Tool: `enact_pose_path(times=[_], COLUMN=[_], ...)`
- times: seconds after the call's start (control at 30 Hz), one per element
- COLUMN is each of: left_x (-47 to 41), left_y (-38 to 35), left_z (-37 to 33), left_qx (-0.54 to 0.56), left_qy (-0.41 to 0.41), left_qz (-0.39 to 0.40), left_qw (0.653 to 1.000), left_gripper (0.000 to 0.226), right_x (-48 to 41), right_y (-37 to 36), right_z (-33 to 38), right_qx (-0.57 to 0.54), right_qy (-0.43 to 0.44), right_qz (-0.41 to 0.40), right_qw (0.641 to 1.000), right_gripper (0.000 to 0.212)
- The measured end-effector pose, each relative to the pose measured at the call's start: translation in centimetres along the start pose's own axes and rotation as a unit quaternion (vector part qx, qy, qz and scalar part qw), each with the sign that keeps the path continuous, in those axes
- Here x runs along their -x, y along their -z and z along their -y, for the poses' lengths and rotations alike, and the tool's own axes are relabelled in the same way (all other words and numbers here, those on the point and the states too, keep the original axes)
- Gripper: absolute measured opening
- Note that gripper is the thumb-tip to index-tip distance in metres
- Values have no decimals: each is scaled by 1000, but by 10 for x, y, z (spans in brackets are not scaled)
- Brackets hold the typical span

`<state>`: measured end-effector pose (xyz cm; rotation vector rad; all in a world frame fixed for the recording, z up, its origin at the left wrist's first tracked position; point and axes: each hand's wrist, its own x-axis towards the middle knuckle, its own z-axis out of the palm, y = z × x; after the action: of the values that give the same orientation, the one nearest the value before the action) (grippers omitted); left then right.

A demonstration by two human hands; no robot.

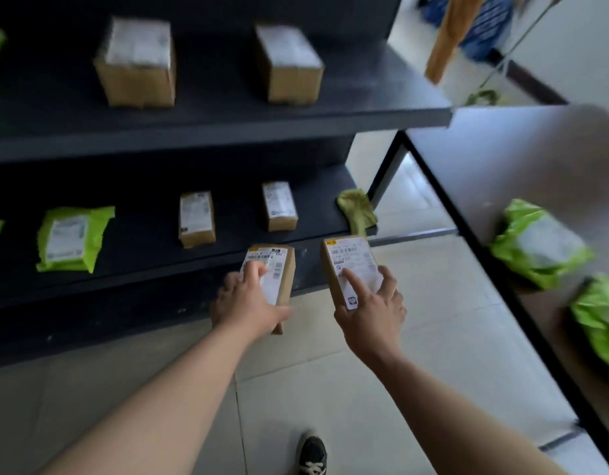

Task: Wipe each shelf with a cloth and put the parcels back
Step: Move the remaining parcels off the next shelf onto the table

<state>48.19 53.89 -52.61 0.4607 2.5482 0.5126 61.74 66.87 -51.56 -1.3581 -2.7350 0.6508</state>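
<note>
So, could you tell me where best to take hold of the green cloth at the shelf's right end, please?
Probably pinch the cloth at its crumpled front fold, coming from the front right: it lies bunched at the shelf corner, seemingly overhanging the edge, nearest box apart on its left.

A black shoe point(312, 454) on pale floor tiles point(433, 303); perhaps a mop point(483, 97) beyond.

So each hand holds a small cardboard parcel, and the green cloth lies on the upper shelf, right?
Not quite: the head view shows the green cloth on the lower shelf's right end. The left hand holds the left parcel, the right hand the right parcel.
</note>
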Motion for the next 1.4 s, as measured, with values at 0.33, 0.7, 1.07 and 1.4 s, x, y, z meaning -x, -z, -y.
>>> enact_pose_path(times=[0.33, 0.7, 1.07, 1.4], left_x=[126, 260, 348, 342], left_y=[59, -17, -166, -245], left_z=[-154, -322, -422, -441], left_qx=[-5, -36, -86, -174], left_qy=[-133, -300, -298, -305], left_qz=[9, 60, 141, 107], left_qw=[991, 951, 940, 930], left_gripper=[75, 71, 70, 71], right_x=[102, 224, 255, 225], right_y=[198, 287, 305, 274], right_z=[-72, -254, -406, -457], right_qx=[-53, -53, -75, -87], right_qy=[-112, -293, -377, -396], right_qz=[-125, -192, -146, -105], right_qw=[984, 935, 912, 908], right_gripper=[65, 62, 64, 62])
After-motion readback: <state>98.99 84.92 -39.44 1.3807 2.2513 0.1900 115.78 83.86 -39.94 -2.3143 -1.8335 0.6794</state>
